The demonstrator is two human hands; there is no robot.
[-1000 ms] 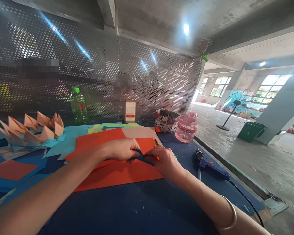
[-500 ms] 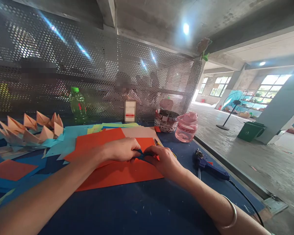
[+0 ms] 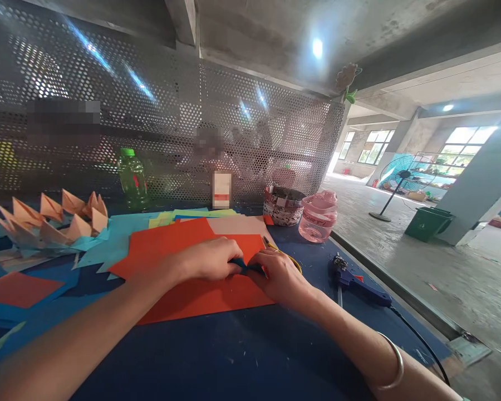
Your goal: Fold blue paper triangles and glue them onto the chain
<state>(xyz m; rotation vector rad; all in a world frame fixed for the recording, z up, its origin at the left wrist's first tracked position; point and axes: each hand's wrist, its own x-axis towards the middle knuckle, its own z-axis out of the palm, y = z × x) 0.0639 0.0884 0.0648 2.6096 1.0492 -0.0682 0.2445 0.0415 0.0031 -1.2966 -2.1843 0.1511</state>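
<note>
Between my two hands is a small piece of dark blue paper point(image 3: 242, 265), bent or folded, with most of it hidden by my fingers. My left hand point(image 3: 215, 257) pinches its left end. On the other end my right hand point(image 3: 280, 273) is closed, thumb and fingers together. Both hands are just over orange-red paper sheets point(image 3: 217, 301). Beside my right hand lie yellow-handled scissors point(image 3: 295, 264), partly covered by it.
Far left, a ring of folded peach paper points point(image 3: 69, 223) stands on light blue sheets point(image 3: 104, 239). A green-capped bottle point(image 3: 132, 181), a round tub point(image 3: 284, 206) and a pink bottle point(image 3: 318, 217) line the back. To the right lies a corded glue gun point(image 3: 361, 287).
Both hands have shifted slightly, and the blue paper is bent differently between the fingers. The orange-red sheet beneath has moved very little.
</note>
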